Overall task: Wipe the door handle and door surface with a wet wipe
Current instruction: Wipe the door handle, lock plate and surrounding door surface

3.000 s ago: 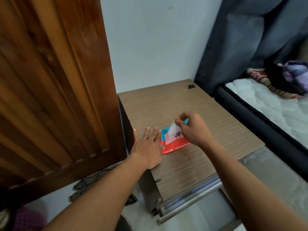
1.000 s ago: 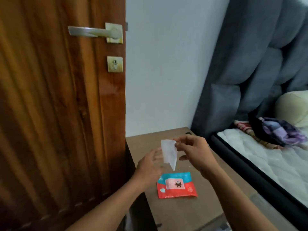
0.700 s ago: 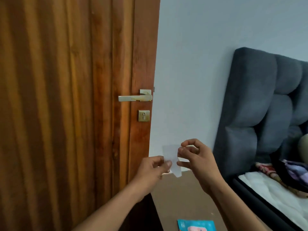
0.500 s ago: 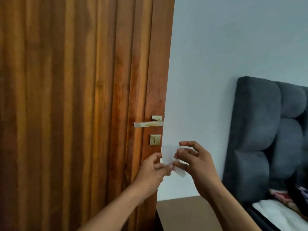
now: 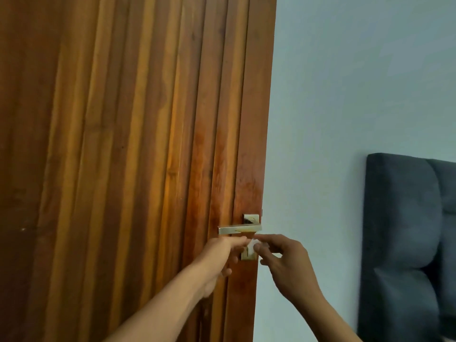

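Observation:
The brown wooden door (image 5: 128, 154) with vertical grooves fills the left of the view. Its brass lever handle (image 5: 238, 229) sticks out to the left near the door's right edge. A small white wet wipe (image 5: 252, 243) is pinched between both hands just below the handle. My left hand (image 5: 222, 255) holds its left side, my right hand (image 5: 286, 262) its right side. The hands partly cover the brass keyhole plate (image 5: 246, 255) under the handle. The wipe is mostly hidden by the fingers.
A pale wall (image 5: 345, 107) runs right of the door edge. A dark grey padded headboard (image 5: 409, 243) stands at the lower right. The cabinet and the wipe packet are out of view.
The view has tilted up from the cabinet to the door. Both hands carried the wipe up and forward, from mid-air to just under the door handle.

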Available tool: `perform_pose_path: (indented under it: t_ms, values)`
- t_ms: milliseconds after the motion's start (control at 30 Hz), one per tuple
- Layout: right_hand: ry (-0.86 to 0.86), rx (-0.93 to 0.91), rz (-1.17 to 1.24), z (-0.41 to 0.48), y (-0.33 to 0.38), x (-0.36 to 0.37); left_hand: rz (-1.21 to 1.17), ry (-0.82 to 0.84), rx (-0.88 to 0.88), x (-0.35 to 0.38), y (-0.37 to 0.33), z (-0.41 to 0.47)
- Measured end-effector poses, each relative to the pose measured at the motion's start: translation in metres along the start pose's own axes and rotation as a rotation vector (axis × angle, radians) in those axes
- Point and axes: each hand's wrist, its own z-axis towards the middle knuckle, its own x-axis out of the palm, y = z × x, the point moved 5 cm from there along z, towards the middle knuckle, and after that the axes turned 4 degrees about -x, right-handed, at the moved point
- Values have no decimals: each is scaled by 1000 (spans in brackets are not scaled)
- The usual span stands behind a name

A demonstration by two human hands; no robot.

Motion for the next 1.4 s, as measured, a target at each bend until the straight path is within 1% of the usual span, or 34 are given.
perform_pose_path:
  t_ms: [33, 67, 100, 200, 267, 300, 367, 467, 533, 600, 733, 833, 933, 1133, 1400]
  values:
    - [-19, 3, -27, 2, -3, 2, 40, -3, 24, -3, -2, 4]
    - [-39, 10, -52, 6, -7, 4, 107, -40, 71, -8, -4, 11]
    - [-62, 8, -82, 9, -11, 5, 189, -116, 140, -16, -7, 18]
    - [-122, -16, -181, 18, -16, 12, 552, -447, 358, -49, -13, 42]
    - [-145, -27, -270, 23, -21, 21, 810, -571, 435, -69, -12, 62]
    - [-154, -43, -320, 26, -22, 26, 946, -609, 453, -77, -12, 72]
    - [-156, -83, -386, 31, -27, 38, 1156, -624, 468, -87, -7, 92]
    - [-153, -139, -390, 38, -32, 59, 1314, -597, 552, -85, -4, 111]
    - [-147, -190, -392, 39, -29, 71, 1370, -602, 646, -78, -10, 116]
    - [-145, -245, -434, 39, -27, 85, 1418, -612, 699, -73, -12, 122]
    - [-164, -300, -475, 41, -23, 106, 1482, -612, 648, -67, -9, 135]
    - [-108, -370, -572, 41, -26, 120, 1525, -627, 634, -67, -6, 140]
    - [-60, -395, -594, 42, -29, 127, 1535, -652, 654, -70, -3, 144]
    - [-102, -503, -621, 45, -28, 132, 1524, -698, 642, -75, -2, 150]
    - [-138, -559, -650, 49, -38, 130, 1478, -691, 643, -72, -1, 151]
